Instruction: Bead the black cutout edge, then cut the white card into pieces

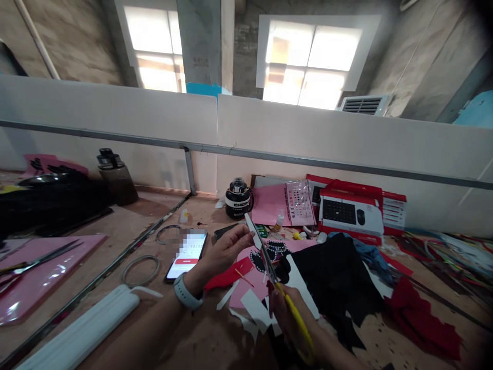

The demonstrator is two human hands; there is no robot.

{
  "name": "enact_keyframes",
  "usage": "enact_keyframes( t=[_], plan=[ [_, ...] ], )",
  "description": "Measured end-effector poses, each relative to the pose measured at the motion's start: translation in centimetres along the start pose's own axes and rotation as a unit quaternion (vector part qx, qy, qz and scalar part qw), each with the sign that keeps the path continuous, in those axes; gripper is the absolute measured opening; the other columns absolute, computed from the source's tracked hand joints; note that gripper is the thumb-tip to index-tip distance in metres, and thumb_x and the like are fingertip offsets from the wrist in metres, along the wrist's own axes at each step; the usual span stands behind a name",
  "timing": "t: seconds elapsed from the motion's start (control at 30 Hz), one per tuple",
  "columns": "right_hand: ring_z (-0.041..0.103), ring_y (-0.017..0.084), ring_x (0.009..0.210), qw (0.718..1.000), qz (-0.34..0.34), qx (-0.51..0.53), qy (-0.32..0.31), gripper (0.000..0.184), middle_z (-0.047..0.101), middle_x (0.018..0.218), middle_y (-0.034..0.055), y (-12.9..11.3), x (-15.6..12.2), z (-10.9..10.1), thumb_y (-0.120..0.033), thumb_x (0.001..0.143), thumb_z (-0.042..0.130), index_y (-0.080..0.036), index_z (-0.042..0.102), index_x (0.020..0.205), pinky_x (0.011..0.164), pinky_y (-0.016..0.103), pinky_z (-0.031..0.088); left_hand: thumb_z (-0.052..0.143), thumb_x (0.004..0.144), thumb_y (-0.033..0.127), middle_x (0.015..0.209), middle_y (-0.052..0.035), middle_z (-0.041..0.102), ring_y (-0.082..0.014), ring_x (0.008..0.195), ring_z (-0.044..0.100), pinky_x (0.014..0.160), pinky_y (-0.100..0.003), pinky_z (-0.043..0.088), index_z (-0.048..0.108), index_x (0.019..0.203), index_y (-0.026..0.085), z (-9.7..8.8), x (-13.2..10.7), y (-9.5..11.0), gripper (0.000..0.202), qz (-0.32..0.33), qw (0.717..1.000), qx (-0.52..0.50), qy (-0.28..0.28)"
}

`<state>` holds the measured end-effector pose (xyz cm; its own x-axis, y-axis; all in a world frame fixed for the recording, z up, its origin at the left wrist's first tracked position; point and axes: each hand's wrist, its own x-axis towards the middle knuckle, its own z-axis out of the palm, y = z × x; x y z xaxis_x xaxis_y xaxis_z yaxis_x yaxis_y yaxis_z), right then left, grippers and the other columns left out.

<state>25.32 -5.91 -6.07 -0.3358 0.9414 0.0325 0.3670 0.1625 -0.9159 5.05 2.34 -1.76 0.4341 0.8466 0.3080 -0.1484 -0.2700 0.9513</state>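
My left hand [230, 247], with a pale watch on the wrist, pinches a narrow white strip [251, 226] that looks like paper or card. Scissors [296, 316] with yellow handles are gripped in my right hand [283, 303]. Their blades point up and away, meeting the lower end of the strip. Beneath both hands lies a pink sheet [241, 288] carrying black pieces edged with pale beads [275, 249]. White offcuts [256, 308] and a red piece [227, 275] are scattered close by. Black fabric [331, 267] spreads out right of the scissors.
A lit phone [187, 257] lies left of my left hand. Behind stand a black bottle [238, 198] and red-and-white keyboard boxes [350, 213]. Red fabric [421, 318] is at the right. On the left are a white bundle [84, 329] and another pair of scissors [42, 261].
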Motion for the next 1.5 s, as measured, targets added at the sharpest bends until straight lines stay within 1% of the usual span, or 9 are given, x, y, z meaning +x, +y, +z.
enact_keyframes(
  t=[0.27, 0.5, 0.7, 0.87, 1.0, 1.13, 1.33, 1.43, 1.5],
  plan=[
    [0.032, 0.009, 0.027, 0.97, 0.068, 0.227, 0.048, 0.064, 0.035, 0.034, -0.0074, 0.2, 0.5, 0.2, -0.081, 0.082, 0.029, -0.022, 0.046, 0.064, 0.03, 0.02, 0.026, 0.055, 0.092, 0.042, 0.097, -0.0075, 0.067, -0.0193, 0.097, 0.061, 0.093, -0.038, 0.046, 0.06, 0.088, 0.017, 0.2, 0.3, 0.3, 0.026, 0.001, 0.999, 0.036, -0.018],
    [0.037, 0.01, 0.028, 0.974, 0.078, 0.207, 0.041, 0.06, 0.037, 0.033, -0.0052, 1.1, 1.6, -0.9, -0.076, 0.083, 0.037, -0.022, 0.048, 0.061, 0.03, 0.023, 0.03, 0.062, 0.086, 0.035, 0.092, -0.0091, 0.071, -0.0147, 0.074, 0.067, 0.072, -0.031, 0.055, 0.058, 0.081, 0.014, -1.1, -0.3, 1.5, 0.023, -0.081, 0.994, 0.059, -0.036],
    [0.039, 0.01, 0.027, 0.976, 0.093, 0.197, 0.007, 0.053, 0.039, 0.031, -0.0057, 2.5, 1.8, -0.5, -0.067, 0.085, 0.046, -0.022, 0.05, 0.057, 0.03, 0.022, 0.032, 0.068, 0.08, 0.028, 0.065, -0.0014, 0.067, -0.0131, 0.058, 0.066, 0.058, -0.025, 0.052, 0.053, 0.073, 0.015, -1.0, -2.0, -0.8, 0.021, -0.189, 0.98, 0.034, -0.06],
    [0.038, 0.008, 0.023, 0.976, 0.093, 0.198, -0.017, 0.054, 0.04, 0.03, -0.0065, 3.4, 2.0, 0.3, -0.064, 0.087, 0.046, -0.02, 0.05, 0.055, 0.027, 0.019, 0.031, 0.072, 0.075, 0.029, 0.071, -0.0023, 0.068, -0.0148, 0.058, 0.067, 0.053, -0.023, 0.05, 0.051, 0.088, 0.017, -0.2, -5.0, -3.2, 0.027, -0.28, 0.954, 0.01, -0.11],
    [0.036, 0.008, 0.023, 0.973, 0.095, 0.209, -0.019, 0.052, 0.037, 0.029, -0.0087, 3.6, 2.1, 0.2, -0.065, 0.086, 0.046, -0.02, 0.051, 0.06, 0.027, 0.019, 0.032, 0.071, 0.078, 0.032, 0.073, -0.0032, 0.069, -0.0171, 0.062, 0.07, 0.052, -0.023, 0.05, 0.046, 0.101, 0.019, -0.2, -6.7, -4.2, 0.036, -0.328, 0.937, -0.014, -0.117],
    [0.037, 0.008, 0.024, 0.972, 0.093, 0.215, -0.022, 0.049, 0.038, 0.03, -0.0083, 3.7, 2.2, 0.1, -0.061, 0.085, 0.049, -0.021, 0.05, 0.057, 0.028, 0.02, 0.033, 0.067, 0.082, 0.037, 0.081, -0.0044, 0.068, -0.0175, 0.069, 0.07, 0.052, -0.022, 0.05, 0.049, 0.106, 0.019, 0.2, -6.9, -4.2, 0.036, -0.312, 0.94, 0.026, -0.134],
    [0.039, 0.008, 0.024, 0.97, 0.1, 0.219, -0.033, 0.045, 0.041, 0.031, -0.0077, 3.7, 2.2, -0.1, -0.057, 0.086, 0.05, -0.02, 0.051, 0.06, 0.026, 0.019, 0.031, 0.069, 0.079, 0.037, 0.075, -0.0026, 0.068, -0.0117, 0.058, 0.062, 0.05, -0.021, 0.045, 0.063, 0.092, 0.015, 0.7, -6.3, -4.7, 0.027, -0.29, 0.945, 0.122, -0.088],
    [0.039, 0.008, 0.023, 0.97, 0.103, 0.218, -0.036, 0.045, 0.041, 0.03, -0.0076, 3.6, 2.2, -0.2, -0.054, 0.087, 0.049, -0.02, 0.051, 0.059, 0.026, 0.018, 0.029, 0.066, 0.08, 0.04, 0.074, -0.0026, 0.067, -0.013, 0.059, 0.06, 0.052, -0.023, 0.044, 0.067, 0.098, 0.017, -0.2, -6.2, -4.2, 0.028, -0.22, 0.946, 0.229, -0.071],
    [0.038, 0.008, 0.023, 0.969, 0.101, 0.222, -0.035, 0.044, 0.041, 0.03, -0.0075, 3.8, 2.3, -0.2, -0.053, 0.087, 0.049, -0.02, 0.051, 0.058, 0.026, 0.018, 0.029, 0.064, 0.081, 0.04, 0.076, -0.0035, 0.067, -0.0144, 0.064, 0.058, 0.056, -0.024, 0.043, 0.069, 0.094, 0.018, -1.0, -6.2, -3.2, 0.025, -0.152, 0.924, 0.348, -0.054]
  ],
)
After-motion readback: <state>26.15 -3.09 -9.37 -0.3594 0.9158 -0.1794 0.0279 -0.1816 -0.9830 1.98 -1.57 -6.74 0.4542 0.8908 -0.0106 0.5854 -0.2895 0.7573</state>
